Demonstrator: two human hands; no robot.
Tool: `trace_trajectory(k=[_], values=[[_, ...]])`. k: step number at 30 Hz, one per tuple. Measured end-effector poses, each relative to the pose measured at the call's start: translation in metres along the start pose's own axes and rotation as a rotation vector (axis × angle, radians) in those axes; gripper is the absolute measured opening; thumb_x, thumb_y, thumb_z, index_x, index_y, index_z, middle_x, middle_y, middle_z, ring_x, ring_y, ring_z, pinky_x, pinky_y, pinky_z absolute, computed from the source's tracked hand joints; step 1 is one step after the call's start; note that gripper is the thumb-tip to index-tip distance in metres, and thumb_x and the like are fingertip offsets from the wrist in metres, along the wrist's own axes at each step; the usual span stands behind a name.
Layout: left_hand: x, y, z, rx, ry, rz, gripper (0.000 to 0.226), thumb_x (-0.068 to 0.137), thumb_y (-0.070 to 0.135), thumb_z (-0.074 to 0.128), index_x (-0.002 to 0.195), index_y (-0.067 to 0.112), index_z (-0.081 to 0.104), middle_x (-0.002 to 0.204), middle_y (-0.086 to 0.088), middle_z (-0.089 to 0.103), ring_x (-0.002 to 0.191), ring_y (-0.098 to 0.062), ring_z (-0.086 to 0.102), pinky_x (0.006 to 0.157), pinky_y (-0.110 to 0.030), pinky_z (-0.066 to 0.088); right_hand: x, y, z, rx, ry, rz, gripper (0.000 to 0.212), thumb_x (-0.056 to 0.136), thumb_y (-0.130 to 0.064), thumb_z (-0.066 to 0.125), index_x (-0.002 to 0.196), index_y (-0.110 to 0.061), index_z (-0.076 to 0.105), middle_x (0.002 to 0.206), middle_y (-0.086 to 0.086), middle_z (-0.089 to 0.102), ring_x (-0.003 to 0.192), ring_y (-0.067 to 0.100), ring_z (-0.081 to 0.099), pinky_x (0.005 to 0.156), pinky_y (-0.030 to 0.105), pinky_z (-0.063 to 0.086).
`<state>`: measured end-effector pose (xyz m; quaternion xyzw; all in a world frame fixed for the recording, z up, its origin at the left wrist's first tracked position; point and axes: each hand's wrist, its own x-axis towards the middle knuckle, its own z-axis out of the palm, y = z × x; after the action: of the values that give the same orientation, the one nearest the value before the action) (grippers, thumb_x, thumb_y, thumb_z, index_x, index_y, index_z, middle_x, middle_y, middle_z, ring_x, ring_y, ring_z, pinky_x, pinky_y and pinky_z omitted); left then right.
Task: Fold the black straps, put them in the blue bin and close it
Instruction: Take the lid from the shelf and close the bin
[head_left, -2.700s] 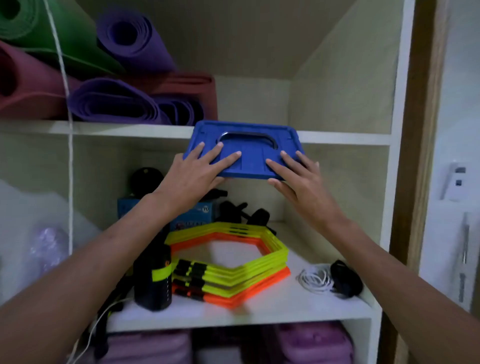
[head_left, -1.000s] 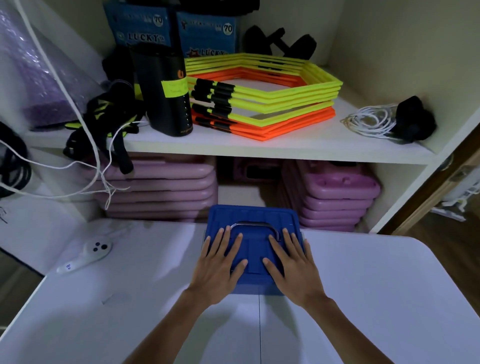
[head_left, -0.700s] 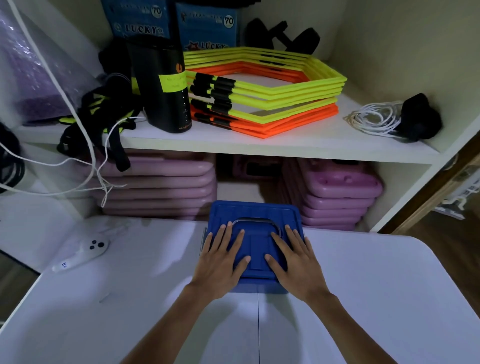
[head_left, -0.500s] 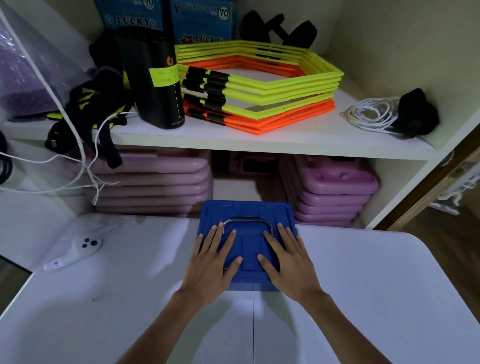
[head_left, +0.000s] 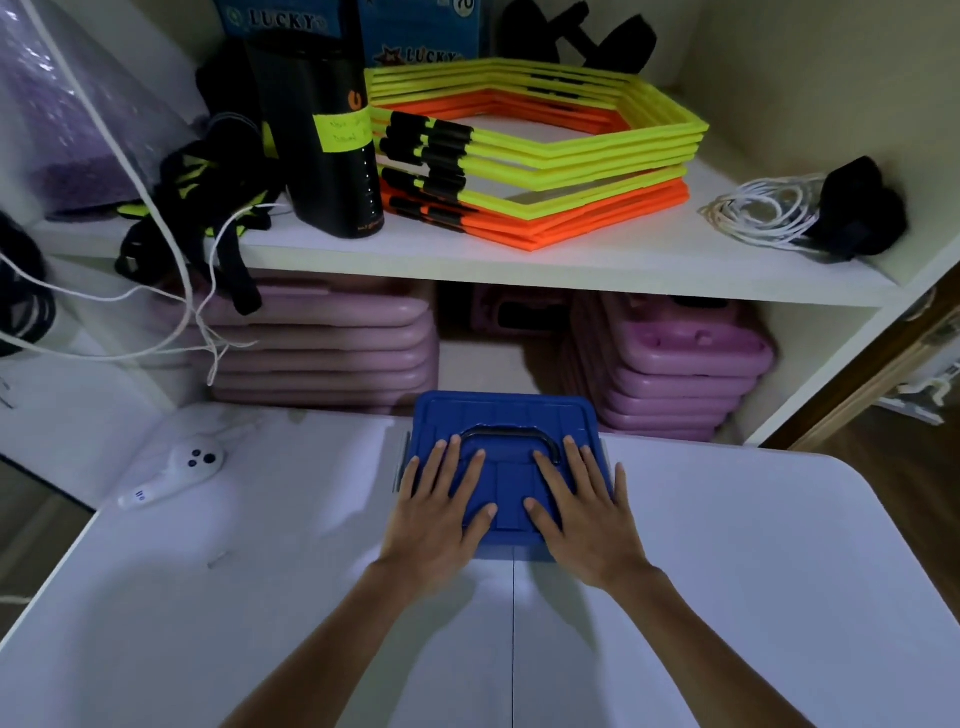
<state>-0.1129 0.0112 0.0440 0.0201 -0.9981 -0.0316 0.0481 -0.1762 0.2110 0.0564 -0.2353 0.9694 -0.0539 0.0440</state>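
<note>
Resting flat on the lid of the blue bin (head_left: 506, 415), the left hand (head_left: 441, 512) and the right hand (head_left: 582, 512) lie side by side, palms down. The fingers (head_left: 456, 457) of both hands are straight and slightly spread, pressing on the lid and gripping nothing; the thumbs point inward toward each other across the lid's middle. A dark handle (head_left: 511, 432) lies folded flat on the lid just beyond the fingertips. The bin has its lid on and stands on the white worktop (head_left: 727, 571), at its far edge, right in front of the shelving. A grey latch shows at the bin's left side.

A white handheld remote (head_left: 174, 473) lies on the worktop well to the left of the bin. On the shelf (head_left: 597, 260) above, a stack of yellow and orange hexagon rings (head_left: 535, 171) sits in the middle, with a tall black cylinder (head_left: 324, 135) bearing a yellow label just to its left. A tangle of black straps (head_left: 208, 197) with yellow-green accents hangs over the shelf's left edge, white cords trailing across it. A coil of white cord (head_left: 758, 213) lies at the right end beside a black object. Below the shelf, stacks of pink plastic cases (head_left: 675, 374) stand behind the bin on either side.
</note>
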Motion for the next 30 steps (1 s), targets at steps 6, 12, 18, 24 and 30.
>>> trace_trajectory(k=[6,12,18,24,30], values=[[0.000,0.000,-0.003,-0.026,-0.034,-0.001,0.067,0.098,0.055,0.004,0.148,0.016,0.027,0.153,-0.013,0.031,0.141,-0.030,0.028,0.111,-0.051,0.027,0.029,-0.042,-0.005,0.102,0.051,0.065,0.074,0.085,-0.061,-0.009,0.154,-0.034,-0.004,0.163,0.009,-0.007,0.149,0.030,-0.007,0.119,0.053,-0.004],[-0.001,-0.009,-0.003,-0.081,0.014,0.015,0.061,0.101,0.046,0.008,0.147,0.015,0.032,0.155,-0.014,0.028,0.143,-0.029,0.026,0.111,-0.053,0.031,0.030,-0.038,0.012,0.043,0.025,0.051,0.070,0.086,-0.059,-0.012,0.152,-0.034,-0.011,0.161,0.004,-0.018,0.148,0.025,-0.017,0.119,0.052,-0.007],[0.020,-0.037,-0.015,-0.180,-0.021,-0.386,0.075,0.093,0.062,0.016,0.153,0.019,0.003,0.158,-0.023,0.000,0.145,-0.038,0.001,0.114,-0.057,-0.003,0.030,-0.040,0.010,0.029,0.012,0.059,0.070,0.085,-0.059,-0.014,0.151,-0.036,-0.014,0.161,0.003,-0.020,0.148,0.025,-0.018,0.119,0.051,-0.008],[0.038,-0.037,-0.008,-0.459,-0.215,-0.499,0.083,0.085,0.073,0.018,0.147,0.032,-0.020,0.153,-0.023,0.023,0.137,-0.041,0.030,0.113,-0.062,0.014,0.030,-0.043,0.009,0.022,0.012,0.070,0.073,0.082,-0.059,-0.018,0.151,-0.035,-0.015,0.161,0.004,-0.019,0.148,0.026,-0.017,0.119,0.053,-0.006],[0.034,-0.021,-0.016,-0.701,0.004,-0.424,0.073,0.096,0.045,0.039,0.151,0.031,-0.007,0.144,-0.014,0.039,0.122,-0.032,0.048,0.102,-0.049,0.041,0.030,-0.044,0.009,0.005,0.022,0.067,0.073,0.083,-0.058,-0.018,0.152,-0.034,-0.013,0.161,0.005,-0.018,0.148,0.027,-0.016,0.119,0.053,-0.005]])
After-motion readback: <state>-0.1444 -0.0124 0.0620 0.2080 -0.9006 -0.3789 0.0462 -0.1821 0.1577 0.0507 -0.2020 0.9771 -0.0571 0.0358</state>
